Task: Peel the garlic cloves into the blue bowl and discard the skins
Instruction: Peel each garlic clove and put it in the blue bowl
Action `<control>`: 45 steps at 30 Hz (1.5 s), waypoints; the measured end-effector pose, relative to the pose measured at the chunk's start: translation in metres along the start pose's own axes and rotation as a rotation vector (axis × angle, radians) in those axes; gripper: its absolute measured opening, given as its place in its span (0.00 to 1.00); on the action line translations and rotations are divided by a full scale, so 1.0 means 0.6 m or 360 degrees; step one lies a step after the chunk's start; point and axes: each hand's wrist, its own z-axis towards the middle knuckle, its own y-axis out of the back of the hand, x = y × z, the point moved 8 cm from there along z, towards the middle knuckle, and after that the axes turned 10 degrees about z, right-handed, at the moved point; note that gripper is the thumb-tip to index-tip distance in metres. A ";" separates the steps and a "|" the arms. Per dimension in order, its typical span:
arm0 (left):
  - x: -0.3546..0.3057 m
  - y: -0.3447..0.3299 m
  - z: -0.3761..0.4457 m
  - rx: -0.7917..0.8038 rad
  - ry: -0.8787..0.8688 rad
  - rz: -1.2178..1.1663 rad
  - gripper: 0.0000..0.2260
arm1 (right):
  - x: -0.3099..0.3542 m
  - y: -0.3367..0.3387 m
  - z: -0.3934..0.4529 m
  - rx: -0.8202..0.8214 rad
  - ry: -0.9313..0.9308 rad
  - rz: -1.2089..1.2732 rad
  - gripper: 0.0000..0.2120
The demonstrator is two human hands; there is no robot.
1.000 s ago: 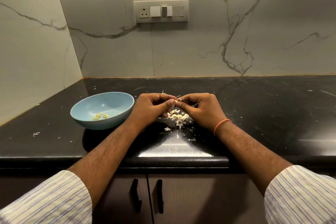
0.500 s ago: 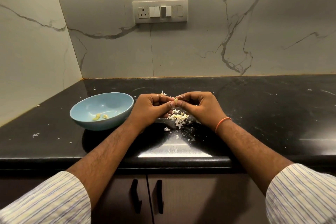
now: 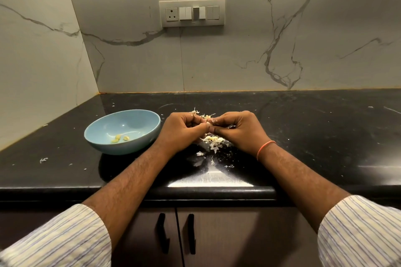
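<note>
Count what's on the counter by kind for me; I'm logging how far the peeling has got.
Blue bowl: 1
Peeled garlic pieces in the bowl: about 3
Garlic clove pinched between left hand and right hand: 1
Pile of skins under the hands: 1
Total: about 6

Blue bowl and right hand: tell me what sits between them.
Head view: the left hand, both hands pinching a garlic clove between bowl and right hand.
</note>
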 end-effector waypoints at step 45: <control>-0.016 0.008 -0.003 -0.0024 -0.0217 0.0058 0.07 | -0.021 0.013 -0.001 -0.0117 -0.0392 0.0536 0.13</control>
